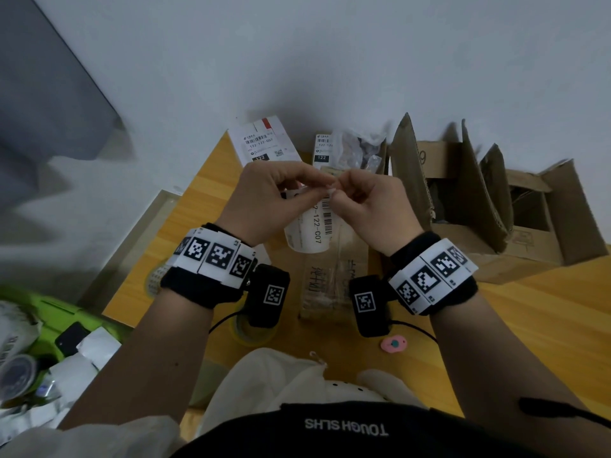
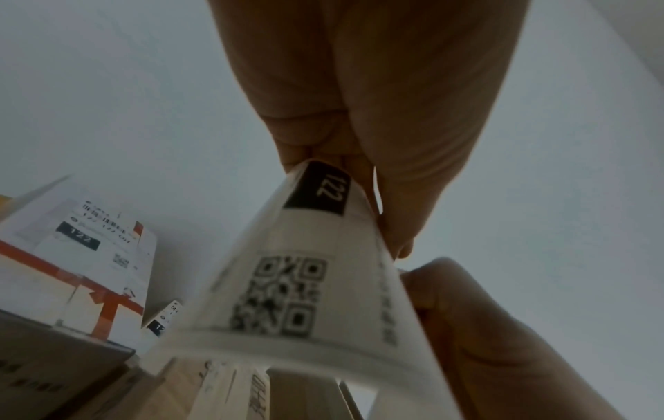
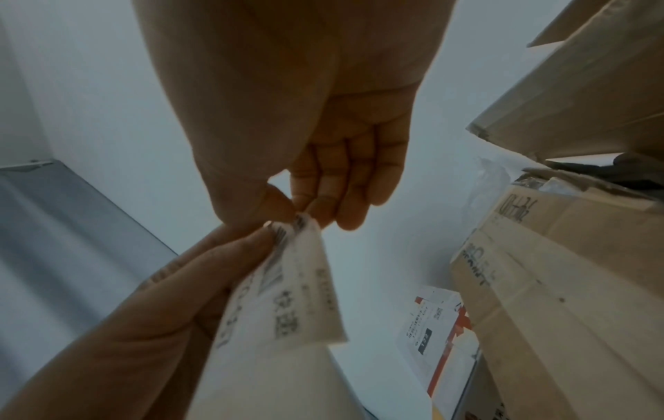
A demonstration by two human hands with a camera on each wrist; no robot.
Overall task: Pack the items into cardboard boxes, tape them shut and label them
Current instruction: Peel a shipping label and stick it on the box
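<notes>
A white shipping label (image 1: 310,226) with a barcode and "122-122-C07" hangs curled between both hands. My left hand (image 1: 305,186) pinches its top edge. My right hand (image 1: 337,190) pinches a corner right beside it. In the left wrist view the label (image 2: 287,284) shows a QR code and a black "122" patch under the left hand (image 2: 341,167). The right wrist view has the right hand (image 3: 298,217) pinching the label's (image 3: 287,298) tip. Under the hands lies a closed brown cardboard box (image 1: 334,282) on the wooden table (image 1: 529,325).
A labelled white box (image 1: 264,140), a second labelled box (image 1: 325,150) and a plastic bag of items (image 1: 357,150) stand at the back. Open cardboard boxes (image 1: 463,193) fill the right. Tape rolls (image 1: 254,333) and a pink object (image 1: 393,344) lie near me. A green bin (image 1: 49,312) is at the left.
</notes>
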